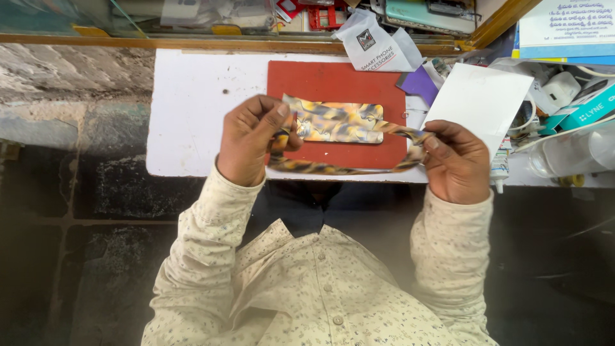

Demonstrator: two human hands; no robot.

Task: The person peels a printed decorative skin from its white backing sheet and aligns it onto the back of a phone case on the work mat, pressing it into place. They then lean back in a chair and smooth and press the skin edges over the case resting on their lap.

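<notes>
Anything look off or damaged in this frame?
Possibly: the patterned skin sheet has a long strip hanging loose, stretched between left hand and right hand over the red mat. Torn or just peeled: can't tell.

A marbled film [339, 122] swirled in amber, blue-grey and black stretches between two hands, the left hand [253, 141] and the right hand [458, 160], its peeled border strip [320, 168] carrying the same swirl. Beneath it lies a plain brick-red mat [333, 80] on a white table [192, 109]. The sleeves [211, 224] are cream, speckled with small dark flecks. A blank white card [480, 99] sits beside a purple scrap [419, 83], with a teal-and-white box [592, 109] at the edge. The floor [77, 211] is dark, mottled stone.
</notes>
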